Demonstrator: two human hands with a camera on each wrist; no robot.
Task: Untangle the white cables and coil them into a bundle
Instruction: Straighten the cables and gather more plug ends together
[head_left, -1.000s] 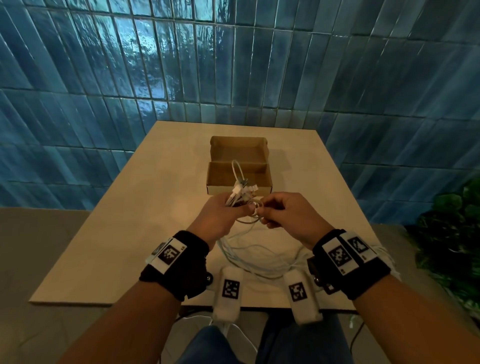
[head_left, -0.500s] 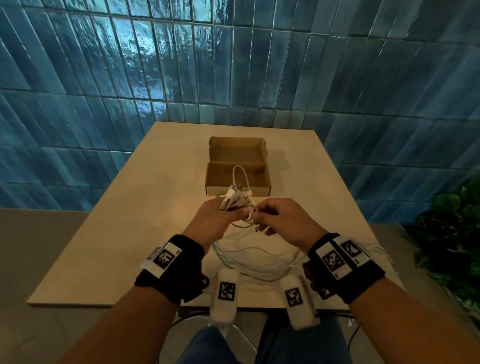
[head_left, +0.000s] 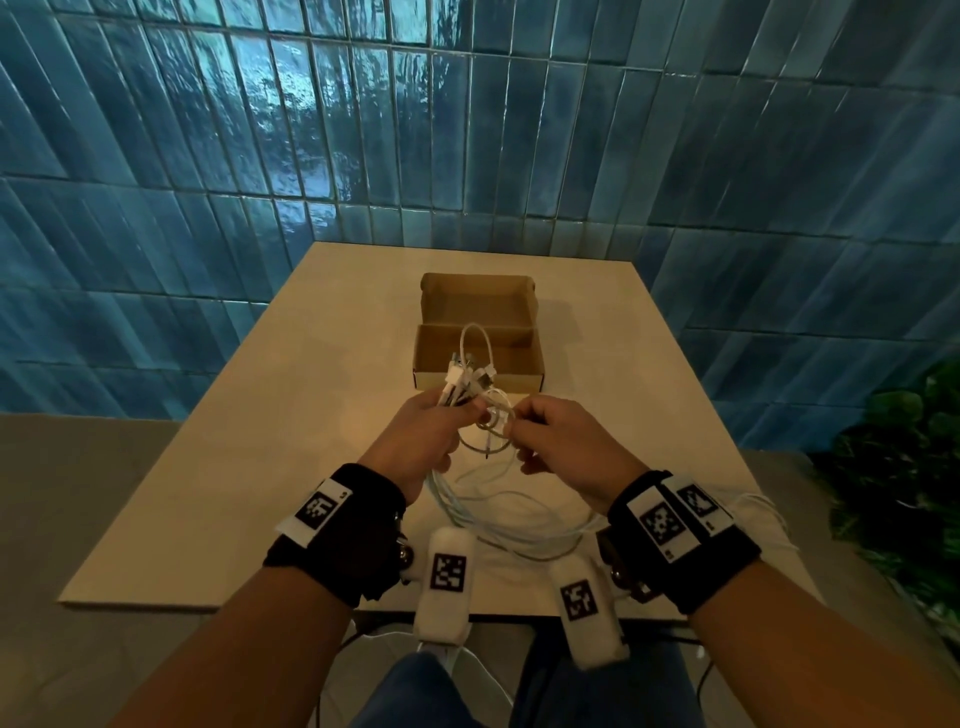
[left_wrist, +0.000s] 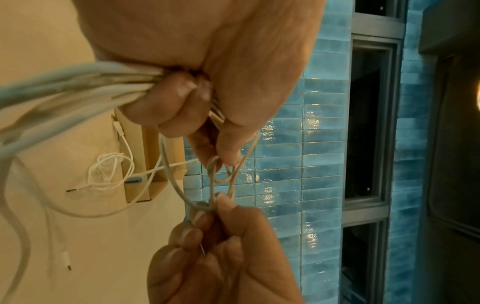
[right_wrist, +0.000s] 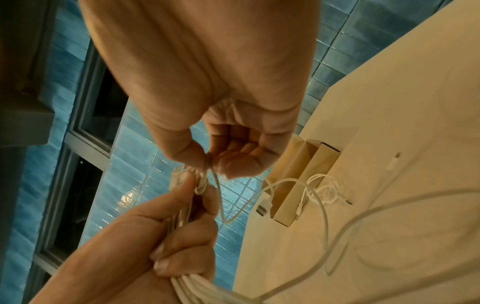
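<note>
Wore black wristbands on both bare forearms, each with white tags printed with black square codes. White padded pods with the same codes hung under each wrist, thin white leads trailing. Blue jeans below. No sleeves seen.

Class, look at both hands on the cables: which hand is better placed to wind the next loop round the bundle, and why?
Right, probably. The left hand grips the gathered cables in its fist, anchoring the bundle. The right hand pinches only a thin loop beside it, so it looks freer to lead that strand round.
</note>
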